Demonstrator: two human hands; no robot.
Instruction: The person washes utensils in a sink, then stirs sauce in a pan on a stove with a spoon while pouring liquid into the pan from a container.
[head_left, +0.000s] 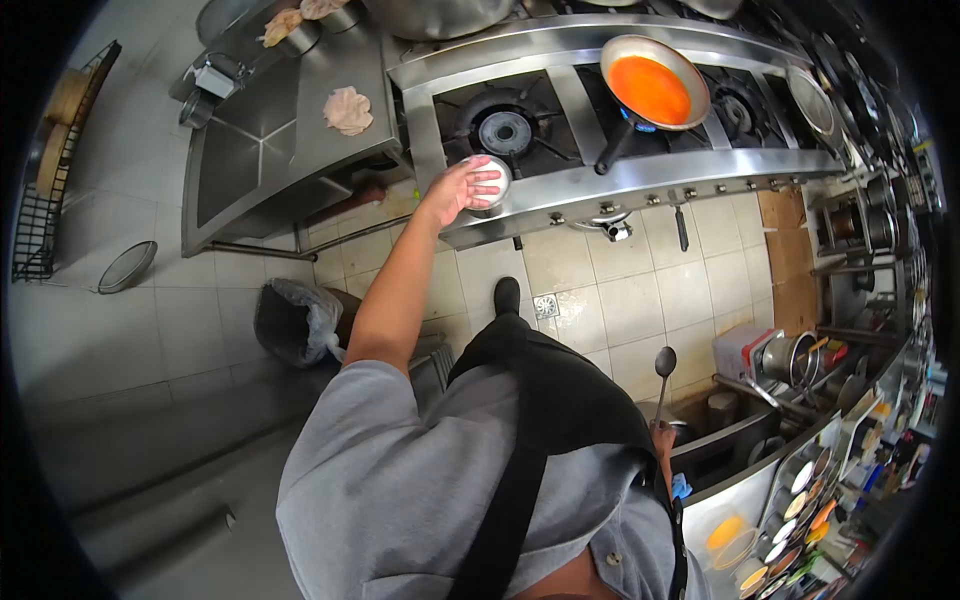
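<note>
My left hand [465, 190] is on a tub [501, 182], can't tell if gripping; well apart, my right hand [663, 438] clamps a spoon [665, 362], bowl outward, probably for clearance.

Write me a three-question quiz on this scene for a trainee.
1. Which hand holds the long-handled grey metal spoon?
2. True or false: the round metal pan of orange liquid has its black handle towards the front edge of the stainless-steel stove.
3. The small round silvery container under the left hand shows contents that are: a) green, b) white, c) black.

Key: 1. Right hand. 2. True. 3. b.
</note>
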